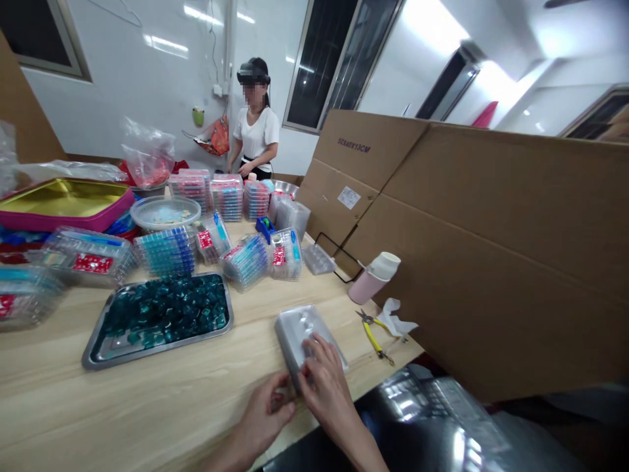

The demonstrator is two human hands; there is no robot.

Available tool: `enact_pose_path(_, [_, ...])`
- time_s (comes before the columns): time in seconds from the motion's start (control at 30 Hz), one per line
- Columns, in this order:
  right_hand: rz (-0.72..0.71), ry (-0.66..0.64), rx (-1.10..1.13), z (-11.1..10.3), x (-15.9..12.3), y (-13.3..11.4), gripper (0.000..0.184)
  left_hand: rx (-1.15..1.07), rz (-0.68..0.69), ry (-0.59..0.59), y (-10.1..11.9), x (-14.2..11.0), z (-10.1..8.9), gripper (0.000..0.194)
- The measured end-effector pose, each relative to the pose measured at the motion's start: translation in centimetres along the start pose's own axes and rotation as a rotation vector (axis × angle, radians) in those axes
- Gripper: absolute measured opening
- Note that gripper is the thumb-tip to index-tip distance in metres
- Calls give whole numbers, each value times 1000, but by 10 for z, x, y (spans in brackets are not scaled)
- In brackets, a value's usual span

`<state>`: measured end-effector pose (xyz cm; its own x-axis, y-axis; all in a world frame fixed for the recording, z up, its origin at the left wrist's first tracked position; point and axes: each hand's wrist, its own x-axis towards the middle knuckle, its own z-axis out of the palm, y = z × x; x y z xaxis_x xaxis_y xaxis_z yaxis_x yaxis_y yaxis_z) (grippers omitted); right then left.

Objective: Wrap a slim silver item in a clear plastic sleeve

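A thick, glossy stack of clear plastic sleeves or bags (pixel 293 328) lies on the table in front of me; I cannot tell their exact kind. My right hand (pixel 327 380) reaches over its near half, fingers bent and spread on the top surface, thumb side by the left edge. At the near left corner is my left hand (pixel 263 416), its fingers curled and the thumb held apart from them, with no object visible in it. To the left, a metal tray (pixel 93 357) holds many dark teal translucent pieces (pixel 167 308).
Yellow-handled pliers (pixel 373 337), a crumpled white tissue (pixel 396 320) and a pink cup (pixel 366 286) stand right, before a tall cardboard panel (pixel 466 229). Several clear packed boxes (pixel 246 262) line the back. A person (pixel 256 134) in a headset stands beyond the table.
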<state>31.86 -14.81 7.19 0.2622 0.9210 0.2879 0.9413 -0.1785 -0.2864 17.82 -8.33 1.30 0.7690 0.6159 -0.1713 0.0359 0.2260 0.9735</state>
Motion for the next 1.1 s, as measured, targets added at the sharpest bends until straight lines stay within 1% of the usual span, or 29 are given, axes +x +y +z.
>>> enact_pose_path(0.1, [-21, 43, -24, 3, 2, -4, 22, -24, -16, -27, 4, 2, 0, 53])
enact_pose_path(0.2, [-26, 76, 88, -7, 7, 1, 18, -66, -35, -63, 12, 4, -1, 60])
enact_pose_path(0.27, [20, 92, 193, -22, 10, 3, 13, -111, -30, -28, 21, 5, 0, 58])
enact_pose_path(0.33, [96, 76, 317, -38, 11, -2, 15, -192, -33, 65, 32, 5, 1, 57])
enact_pose_path(0.4, [170, 31, 453, -49, 8, -18, 18, -343, -35, 135, 44, 1, 1, 66])
enact_pose_path(0.43, [198, -4, 525, -50, 6, -29, 20, -441, -35, 134, 48, -2, 0, 72])
enact_pose_path(0.5, [222, -88, 672, -44, -2, -55, 23, -632, -27, 108, 53, -10, -6, 79])
enact_pose_path(0.57, [207, -162, 827, -27, -11, -83, 26, -766, -67, 112, 52, -24, -19, 76])
enact_pose_path(0.6, [190, -189, 905, -16, -15, -97, 27, -803, -101, 148, 50, -33, -28, 73])
enact_pose_path(0.67, [142, -231, 1053, 7, -21, -123, 28, -825, -154, 286, 45, -56, -51, 68])
enact_pose_path(0.73, [59, -335, 1172, 27, -23, -145, 28, -774, -133, 445, 43, -86, -78, 64])
enact_pose_path(0.8, [-28, -493, 1258, 42, -18, -166, 26, -667, -71, 561, 45, -120, -104, 67])
enact_pose_path(0.87, [-54, -625, 1317, 51, -8, -188, 24, -529, -15, 620, 49, -155, -127, 82])
enact_pose_path(0.97, [-14, -715, 1391, 60, 11, -225, 26, -358, 11, 675, 53, -202, -152, 101])
enact_pose_path(1.03, [-26, -788, 1450, 65, 20, -254, 27, -313, 1, 706, 55, -228, -164, 105])
enact_pose_path(1.1, [-61, -889, 1516, 71, 21, -282, 27, -313, 11, 731, 55, -248, -172, 105])
